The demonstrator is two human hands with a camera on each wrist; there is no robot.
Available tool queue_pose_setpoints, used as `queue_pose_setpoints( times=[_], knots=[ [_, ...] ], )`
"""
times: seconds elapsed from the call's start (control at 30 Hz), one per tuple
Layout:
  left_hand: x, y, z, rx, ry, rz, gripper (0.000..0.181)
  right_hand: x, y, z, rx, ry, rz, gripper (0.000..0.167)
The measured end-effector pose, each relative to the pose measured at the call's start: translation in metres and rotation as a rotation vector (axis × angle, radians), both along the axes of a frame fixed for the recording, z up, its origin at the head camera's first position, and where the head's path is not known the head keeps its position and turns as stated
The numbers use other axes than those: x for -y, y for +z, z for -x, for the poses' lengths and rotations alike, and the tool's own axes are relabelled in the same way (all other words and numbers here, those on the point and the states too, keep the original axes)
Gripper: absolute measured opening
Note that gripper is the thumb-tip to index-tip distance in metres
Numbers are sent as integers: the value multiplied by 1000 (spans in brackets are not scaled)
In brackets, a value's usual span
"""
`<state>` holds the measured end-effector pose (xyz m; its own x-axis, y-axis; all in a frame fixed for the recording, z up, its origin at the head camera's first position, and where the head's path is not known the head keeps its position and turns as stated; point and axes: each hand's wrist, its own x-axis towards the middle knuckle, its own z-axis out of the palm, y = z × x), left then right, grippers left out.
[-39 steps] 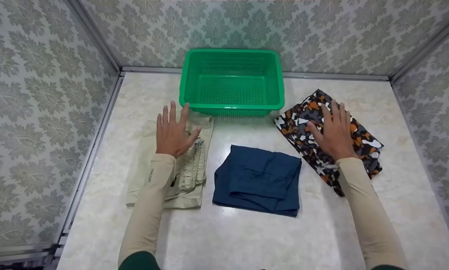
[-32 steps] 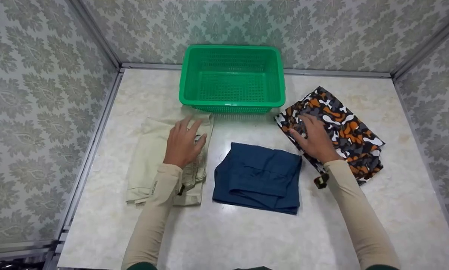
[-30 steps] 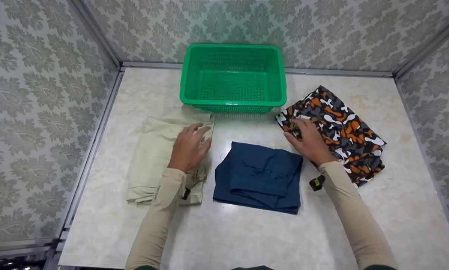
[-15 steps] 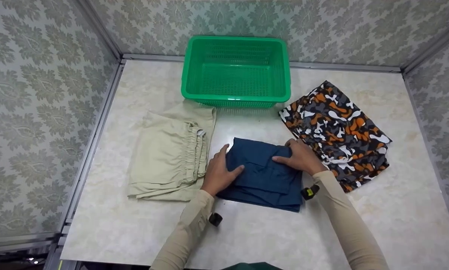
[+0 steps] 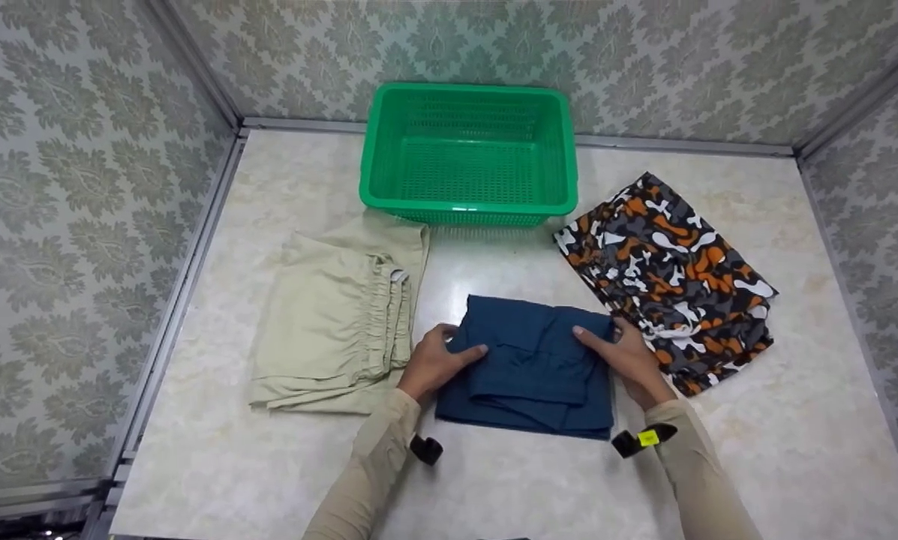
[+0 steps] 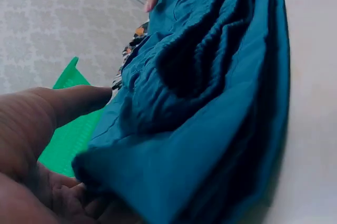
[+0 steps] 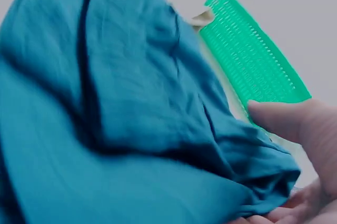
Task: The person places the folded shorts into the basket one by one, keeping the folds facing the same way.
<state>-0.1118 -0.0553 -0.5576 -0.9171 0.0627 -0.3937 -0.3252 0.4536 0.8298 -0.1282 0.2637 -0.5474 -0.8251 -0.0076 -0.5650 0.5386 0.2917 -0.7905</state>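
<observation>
A folded dark blue garment point(image 5: 531, 360) lies between both hands in the head view. My left hand point(image 5: 435, 364) grips its left side, thumb on top and fingers at the edge. On the right side my right hand point(image 5: 629, 356) holds it the same way. In the left wrist view the layered blue cloth point(image 6: 184, 113) shows gathered folds, with fingers curled beneath a corner. The right wrist view shows fingers under the corner of the blue cloth point(image 7: 137, 108) and the thumb above it.
A green basket point(image 5: 467, 206) stands at the back wall with nothing in it. Folded beige trousers point(image 5: 321, 315) lie left of the blue garment, and a camouflage-patterned garment point(image 5: 681, 262) in orange, black and white lies at the right. Patterned walls border the table point(image 5: 494, 487).
Both hands have come inward from the beige and camouflage garments onto the blue one and now grip its sides. The blue garment has shifted slightly right and toward the front.
</observation>
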Motion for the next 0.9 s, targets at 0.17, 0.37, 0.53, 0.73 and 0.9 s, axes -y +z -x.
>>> queue_pose_setpoints(
  times=[0.17, 0.37, 0.53, 0.73, 0.9],
  knots=[
    [-4, -7, -8, 135, 107, -224, 80, 4, -12, -24, 79, -183, 469, 91],
    [-5, -7, -12, 260, 120, -522, 60, 16, -16, -42, 115, -191, 658, 69],
    [1, -7, -18, 218, 19, -514, 80, 28, -11, -47, 19, -4, 477, 76],
    [10, -9, -25, 136, -77, -445, 82, 36, -6, -51, -47, 225, 284, 105],
    [15, -7, -31, 104, -10, -448, 76, 43, -6, -49, -38, 229, 311, 111]
  ],
)
